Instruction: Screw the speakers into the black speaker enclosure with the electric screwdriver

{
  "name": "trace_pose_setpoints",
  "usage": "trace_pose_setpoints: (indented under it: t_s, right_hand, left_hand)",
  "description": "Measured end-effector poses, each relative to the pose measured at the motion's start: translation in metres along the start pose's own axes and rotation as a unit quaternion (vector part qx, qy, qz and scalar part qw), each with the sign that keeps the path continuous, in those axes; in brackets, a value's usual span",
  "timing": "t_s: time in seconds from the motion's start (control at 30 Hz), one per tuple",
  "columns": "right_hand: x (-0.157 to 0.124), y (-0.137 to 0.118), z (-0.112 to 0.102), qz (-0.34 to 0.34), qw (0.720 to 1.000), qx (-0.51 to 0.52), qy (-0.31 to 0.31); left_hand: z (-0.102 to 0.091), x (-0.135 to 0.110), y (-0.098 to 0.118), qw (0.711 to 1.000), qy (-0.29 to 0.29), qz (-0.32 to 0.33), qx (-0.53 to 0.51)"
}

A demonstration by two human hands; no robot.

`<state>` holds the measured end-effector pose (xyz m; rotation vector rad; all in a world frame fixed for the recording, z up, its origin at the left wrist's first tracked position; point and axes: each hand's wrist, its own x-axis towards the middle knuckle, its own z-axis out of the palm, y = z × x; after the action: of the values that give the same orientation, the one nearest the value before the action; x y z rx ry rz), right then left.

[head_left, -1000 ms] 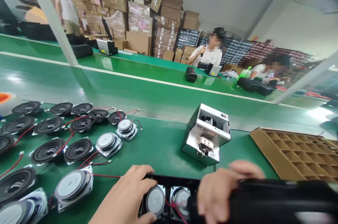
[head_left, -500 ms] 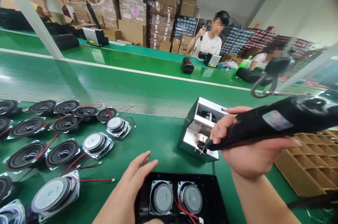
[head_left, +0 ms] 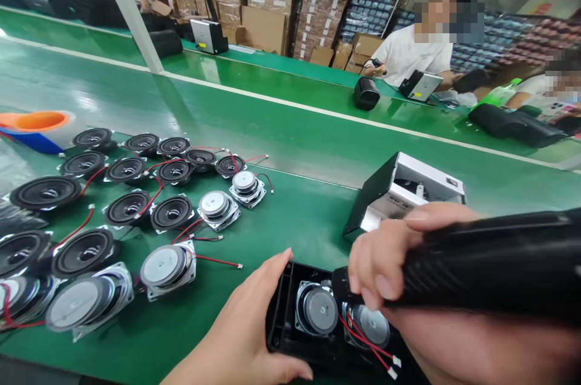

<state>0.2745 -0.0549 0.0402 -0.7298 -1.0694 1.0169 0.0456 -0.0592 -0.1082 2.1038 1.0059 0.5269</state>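
My left hand (head_left: 247, 327) lies against the left side of a black speaker housing (head_left: 284, 327) at the near table edge, fingers together and thumb under its front edge. Two round drivers (head_left: 320, 310) with red wires sit inside the housing. My right hand (head_left: 408, 288) is wrapped round a black electric screwdriver (head_left: 490, 264), held nearly level, its nose down over the housing between the two drivers. The tip is hidden behind my fingers.
Several loose speaker drivers (head_left: 122, 209) with red leads cover the green table on the left. A silver screw feeder box (head_left: 408, 188) stands just behind my right hand. An orange and blue tape roll (head_left: 39, 128) is far left. Two people sit across the conveyor.
My right hand has brought the screwdriver down from the feeder box to the housing. The view has shifted; the left hand has closed onto the housing's side.
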Motion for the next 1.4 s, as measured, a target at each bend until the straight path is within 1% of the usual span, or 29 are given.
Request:
trace_pose_setpoints:
  t_s: [0.1, 0.2, 0.27, 0.43, 0.7, 0.83, 0.9, 1.0, 1.13, 1.3, 1.4]
  right_hand:
    - [0.001, 0.021, 0.009, -0.039, 0.999, -0.008, 0.008]
    - [-0.001, 0.035, 0.011, -0.051, 0.998, -0.012, 0.02]
    - [-0.002, 0.037, 0.01, -0.051, 0.998, -0.002, 0.021]
    - [0.0, 0.032, 0.007, 0.001, 1.0, -0.022, -0.011]
    - [0.002, 0.038, 0.012, -0.002, 0.999, -0.029, 0.014]
    - [0.002, 0.046, 0.015, 0.003, 1.0, -0.009, 0.028]
    - [0.001, 0.052, 0.015, 0.011, 1.0, 0.014, 0.021]
    - [-0.001, 0.061, 0.012, 0.02, 0.999, 0.04, -0.014]
    - [-0.006, 0.067, 0.008, 0.005, 0.998, 0.043, -0.044]
    - [-0.008, 0.068, 0.003, 0.024, 0.996, 0.037, -0.078]
    - [-0.01, 0.072, 0.0, 0.013, 0.996, 0.037, -0.083]
  left_hand:
    - [0.0, 0.001, 0.001, 1.0, 0.003, 0.01, -0.004]
    - [0.001, 0.001, 0.0, 1.0, 0.002, 0.009, -0.005]
    - [0.002, 0.0, 0.0, 1.0, -0.002, 0.007, -0.004]
    - [0.0, -0.001, 0.002, 1.0, -0.002, 0.015, -0.01]
    - [-0.001, 0.001, 0.003, 1.0, 0.002, 0.016, -0.021]
    - [-0.001, 0.001, 0.003, 0.999, 0.004, 0.011, -0.033]
    - [0.001, 0.002, 0.003, 0.999, 0.01, 0.012, -0.039]
    - [0.003, 0.003, 0.002, 0.998, 0.021, 0.017, -0.054]
    - [0.002, 0.005, 0.003, 0.996, 0.021, 0.023, -0.084]
    - [-0.002, 0.008, 0.006, 0.995, 0.018, 0.018, -0.101]
    - [-0.003, 0.01, 0.008, 0.994, 0.02, 0.02, -0.109]
